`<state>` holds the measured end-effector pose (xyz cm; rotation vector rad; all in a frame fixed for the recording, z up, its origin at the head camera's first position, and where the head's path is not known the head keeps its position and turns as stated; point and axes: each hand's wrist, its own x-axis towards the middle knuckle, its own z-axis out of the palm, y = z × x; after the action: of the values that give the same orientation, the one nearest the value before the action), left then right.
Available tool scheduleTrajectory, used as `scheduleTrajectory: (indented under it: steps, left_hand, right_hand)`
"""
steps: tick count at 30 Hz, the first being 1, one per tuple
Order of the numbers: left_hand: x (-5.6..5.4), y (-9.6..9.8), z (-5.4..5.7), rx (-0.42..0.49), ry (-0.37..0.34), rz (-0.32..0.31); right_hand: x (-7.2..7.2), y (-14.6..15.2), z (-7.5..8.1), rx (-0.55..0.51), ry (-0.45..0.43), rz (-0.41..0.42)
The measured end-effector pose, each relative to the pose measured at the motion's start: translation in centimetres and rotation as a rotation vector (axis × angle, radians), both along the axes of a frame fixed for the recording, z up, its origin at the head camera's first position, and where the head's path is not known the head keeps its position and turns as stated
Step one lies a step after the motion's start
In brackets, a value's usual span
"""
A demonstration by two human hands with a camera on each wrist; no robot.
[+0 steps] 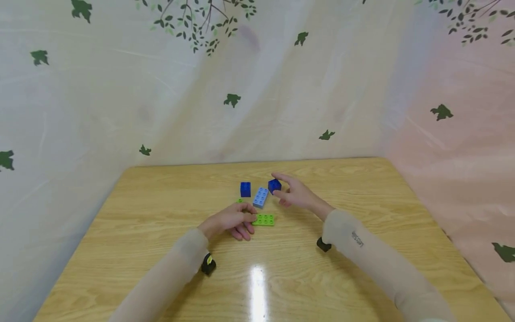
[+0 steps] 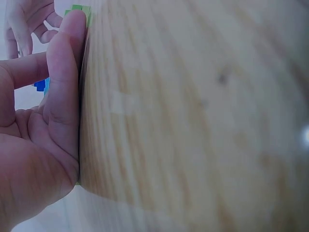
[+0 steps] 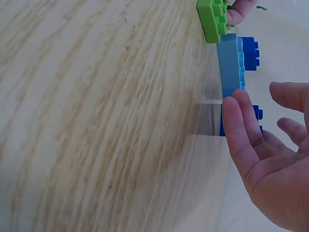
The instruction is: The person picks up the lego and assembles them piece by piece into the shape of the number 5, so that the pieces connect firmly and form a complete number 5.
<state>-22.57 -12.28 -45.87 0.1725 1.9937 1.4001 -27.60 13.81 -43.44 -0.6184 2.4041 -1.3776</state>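
Observation:
My left hand (image 1: 233,220) rests low over the table, a fingertip touching the left end of a lime green brick (image 1: 264,219). Its other fingers are loosely bent, and no brick is seen lifted. My right hand (image 1: 297,194) has thumb and forefinger spread apart beside a dark blue brick (image 1: 274,186); in the right wrist view its straight fingers (image 3: 236,125) partly cover that brick. A light blue brick (image 1: 260,197) lies between the hands. Another dark blue brick (image 1: 245,189) sits to its left. Behind my left hand a bit of green (image 1: 240,201) shows, mostly hidden.
The wooden table (image 1: 362,188) reaches back to a pale curtain (image 1: 265,134) printed with leaves. Black wrist cameras (image 1: 208,264) hang under both sleeves. A bright reflection lies on the near part of the tabletop.

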Motion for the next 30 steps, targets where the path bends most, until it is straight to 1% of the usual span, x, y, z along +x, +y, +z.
scheduleTrajectory:
  steps: [3,10,15,17,23,30]
  left_hand:
    - [0.0,0.0,0.0,-0.001,-0.001,0.002]
    - [0.1,0.0,0.3,0.003,-0.007,0.003]
    - [0.1,0.0,0.4,0.007,-0.013,0.004]
    - [0.1,0.0,0.3,0.007,-0.013,0.007]
    - [0.2,-0.1,0.0,0.014,0.004,0.01]
    - [0.3,-0.2,-0.1,0.025,0.007,0.007]
  right_hand:
    - [0.1,-0.1,0.0,0.014,-0.003,-0.003]
    - [-0.3,-0.2,-0.3,0.022,0.038,-0.021]
    - [-0.5,-0.1,-0.4,0.068,0.044,-0.02]
    - [-0.5,-0.1,-0.5,0.088,0.036,-0.014]
    - [-0.4,0.0,-0.7,0.122,-0.012,-0.031]
    - [-0.3,-0.1,-1.1,0.115,-0.062,-0.024]
